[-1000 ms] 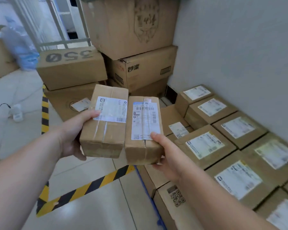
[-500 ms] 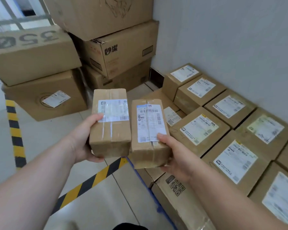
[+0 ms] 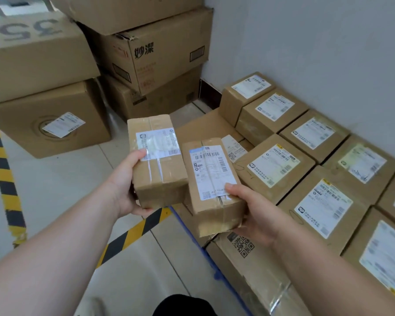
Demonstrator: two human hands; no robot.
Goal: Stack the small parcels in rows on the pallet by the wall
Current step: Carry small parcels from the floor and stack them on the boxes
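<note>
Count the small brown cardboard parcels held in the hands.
2. The wide-labelled brown cardboard parcel is in the left hand; the long-labelled brown cardboard parcel is in the right hand, beside it. None else shows, though one could hide beneath.

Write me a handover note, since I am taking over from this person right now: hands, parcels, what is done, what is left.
Left hand grips a taped parcel; right hand grips a second parcel beside it. Both are held near the front edge of the cardboard-covered pallet.
Done: two rows of labelled parcels lie on the pallet along the wall.
Left: set both held parcels down. The bare cardboard at the far end of the nearer row looks the likely spot.
</note>
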